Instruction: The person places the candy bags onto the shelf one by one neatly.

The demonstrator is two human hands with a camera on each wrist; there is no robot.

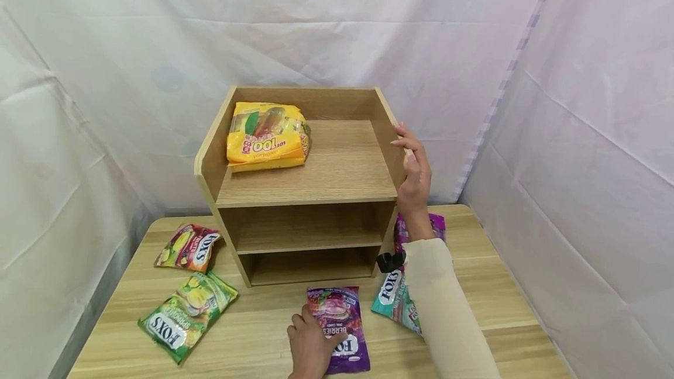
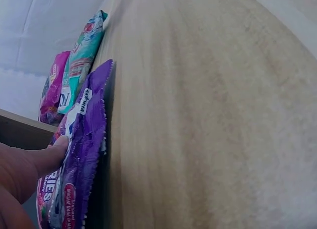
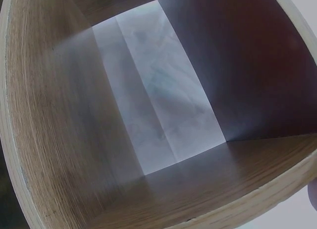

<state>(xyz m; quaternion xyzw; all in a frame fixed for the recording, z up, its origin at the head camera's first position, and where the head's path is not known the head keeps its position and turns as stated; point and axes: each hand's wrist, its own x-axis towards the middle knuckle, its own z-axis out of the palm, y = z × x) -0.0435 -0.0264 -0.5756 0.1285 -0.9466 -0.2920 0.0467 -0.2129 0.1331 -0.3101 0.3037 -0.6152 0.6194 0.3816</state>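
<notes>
My left hand (image 1: 309, 341) holds a purple candy bag (image 1: 344, 320) marked Berries, in front of the shelf unit. Its thumb lies across the bag's printed face, and the other fingers are along the left edge. In the left wrist view the thumb presses on the same purple bag (image 2: 89, 140), close over the table. Up at the right side panel of the wooden shelf (image 1: 305, 197), my right hand (image 1: 414, 171) grips the panel's edge. The right wrist view looks into a compartment of this shelf (image 3: 44, 115), with a bit of a finger at the right border.
A yellow candy bag (image 1: 267, 136) sits at the top tier's left. Left of the shelf lie a red fruit candy bag (image 1: 188, 247) and a green one (image 1: 189, 312). A teal bag (image 1: 398, 300) and a magenta bag (image 1: 438, 226) lie at the right, partly behind the right arm.
</notes>
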